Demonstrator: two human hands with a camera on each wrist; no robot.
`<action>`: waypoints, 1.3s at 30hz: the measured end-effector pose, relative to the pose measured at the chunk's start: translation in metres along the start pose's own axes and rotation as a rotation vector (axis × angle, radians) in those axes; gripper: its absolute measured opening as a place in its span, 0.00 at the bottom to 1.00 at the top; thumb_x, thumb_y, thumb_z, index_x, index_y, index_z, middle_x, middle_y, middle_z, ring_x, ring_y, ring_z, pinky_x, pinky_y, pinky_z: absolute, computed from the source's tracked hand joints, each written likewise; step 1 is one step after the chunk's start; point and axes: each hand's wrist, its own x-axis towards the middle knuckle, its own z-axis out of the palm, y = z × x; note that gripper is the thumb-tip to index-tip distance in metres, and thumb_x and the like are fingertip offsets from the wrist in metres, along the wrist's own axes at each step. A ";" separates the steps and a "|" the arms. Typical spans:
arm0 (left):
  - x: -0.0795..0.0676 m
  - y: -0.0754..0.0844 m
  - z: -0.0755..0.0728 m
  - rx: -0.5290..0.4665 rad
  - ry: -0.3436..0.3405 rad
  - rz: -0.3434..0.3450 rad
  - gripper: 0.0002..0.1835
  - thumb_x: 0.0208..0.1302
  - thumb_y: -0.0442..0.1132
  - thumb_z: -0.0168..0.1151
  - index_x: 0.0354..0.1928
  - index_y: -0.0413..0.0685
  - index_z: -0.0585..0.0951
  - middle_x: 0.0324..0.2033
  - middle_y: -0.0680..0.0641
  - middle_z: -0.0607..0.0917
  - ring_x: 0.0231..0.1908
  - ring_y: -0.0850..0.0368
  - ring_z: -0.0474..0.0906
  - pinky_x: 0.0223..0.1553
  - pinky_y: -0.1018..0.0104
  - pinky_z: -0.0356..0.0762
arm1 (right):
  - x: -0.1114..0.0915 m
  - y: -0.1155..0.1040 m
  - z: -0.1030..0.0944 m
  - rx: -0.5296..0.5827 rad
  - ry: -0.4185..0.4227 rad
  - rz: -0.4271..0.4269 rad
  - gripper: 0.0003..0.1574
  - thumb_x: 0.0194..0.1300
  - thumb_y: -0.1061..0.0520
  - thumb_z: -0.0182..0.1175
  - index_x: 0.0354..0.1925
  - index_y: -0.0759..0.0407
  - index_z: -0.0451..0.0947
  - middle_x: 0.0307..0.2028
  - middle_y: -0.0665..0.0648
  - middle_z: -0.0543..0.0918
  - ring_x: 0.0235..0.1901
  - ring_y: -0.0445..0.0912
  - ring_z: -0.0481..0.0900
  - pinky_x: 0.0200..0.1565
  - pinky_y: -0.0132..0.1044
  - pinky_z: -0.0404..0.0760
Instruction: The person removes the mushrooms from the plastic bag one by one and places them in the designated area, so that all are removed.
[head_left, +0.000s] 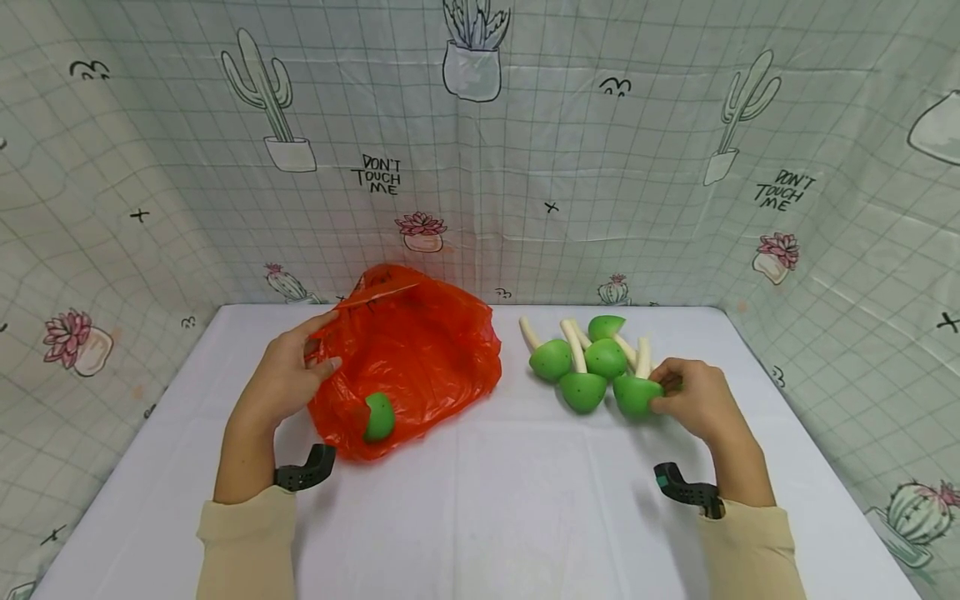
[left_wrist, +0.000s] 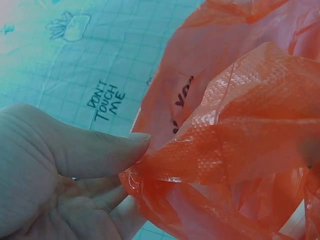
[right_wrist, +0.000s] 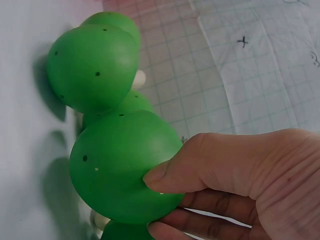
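Note:
A red plastic bag [head_left: 442, 350] lies at the left with its mouth spread toward me. My left hand [head_left: 281, 371] pinches the bag's left edge; in the left wrist view the thumb [left_wrist: 107, 150] presses on the film with fingers behind it. Inside the bag's near part sits a green cap [head_left: 380, 417]. At the right, my right hand [head_left: 697, 398] grips a toy mushroom [head_left: 636, 397] by its green cap, its pale stem upward. The right wrist view has the thumb [right_wrist: 175, 172] on the black-dotted cap [right_wrist: 120, 155], other fingers partly hidden behind it.
Beside the gripped mushroom, several more lie clustered, among them a front one [head_left: 582, 392] and a left one [head_left: 551, 360]. They stand on a white tabletop [head_left: 487, 517]. A grid-patterned cloth [head_left: 555, 158] with cactus drawings rises at the back and both sides.

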 end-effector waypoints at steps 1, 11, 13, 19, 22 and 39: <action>0.000 0.000 0.000 0.000 0.000 -0.001 0.39 0.74 0.27 0.60 0.82 0.41 0.58 0.77 0.30 0.62 0.73 0.28 0.63 0.65 0.36 0.73 | 0.000 0.000 0.001 -0.006 -0.004 -0.002 0.16 0.50 0.68 0.71 0.41 0.68 0.84 0.35 0.62 0.87 0.39 0.58 0.84 0.41 0.49 0.82; 0.000 0.000 -0.001 -0.005 0.003 0.002 0.39 0.74 0.26 0.60 0.82 0.41 0.58 0.77 0.30 0.62 0.73 0.27 0.63 0.64 0.36 0.73 | 0.004 0.001 0.011 -0.055 0.004 -0.017 0.15 0.49 0.70 0.71 0.39 0.69 0.84 0.34 0.61 0.86 0.38 0.57 0.83 0.42 0.53 0.83; 0.000 0.000 -0.001 -0.005 0.003 0.001 0.39 0.74 0.26 0.60 0.82 0.41 0.58 0.77 0.30 0.62 0.73 0.27 0.63 0.64 0.37 0.74 | 0.005 0.000 0.012 -0.066 0.006 -0.017 0.15 0.49 0.70 0.71 0.39 0.69 0.84 0.34 0.61 0.86 0.38 0.57 0.83 0.42 0.53 0.82; -0.002 -0.001 -0.003 -0.008 0.001 -0.006 0.39 0.74 0.27 0.60 0.82 0.41 0.58 0.77 0.29 0.63 0.73 0.27 0.64 0.64 0.38 0.75 | 0.006 -0.002 0.015 -0.084 0.016 -0.017 0.16 0.51 0.70 0.71 0.41 0.70 0.84 0.34 0.63 0.86 0.37 0.57 0.82 0.41 0.55 0.82; -0.002 -0.002 -0.003 -0.014 0.000 -0.003 0.39 0.74 0.26 0.60 0.82 0.41 0.57 0.76 0.29 0.63 0.72 0.27 0.64 0.64 0.38 0.75 | 0.006 -0.004 0.016 -0.082 0.028 -0.016 0.17 0.53 0.70 0.71 0.43 0.71 0.84 0.36 0.64 0.86 0.39 0.59 0.82 0.44 0.57 0.82; -0.002 -0.004 -0.009 -0.009 -0.032 0.019 0.39 0.72 0.22 0.56 0.82 0.40 0.57 0.76 0.28 0.64 0.71 0.26 0.66 0.62 0.39 0.76 | 0.003 -0.010 0.010 -0.092 0.055 -0.021 0.18 0.56 0.69 0.71 0.46 0.71 0.83 0.42 0.68 0.88 0.45 0.65 0.84 0.50 0.61 0.81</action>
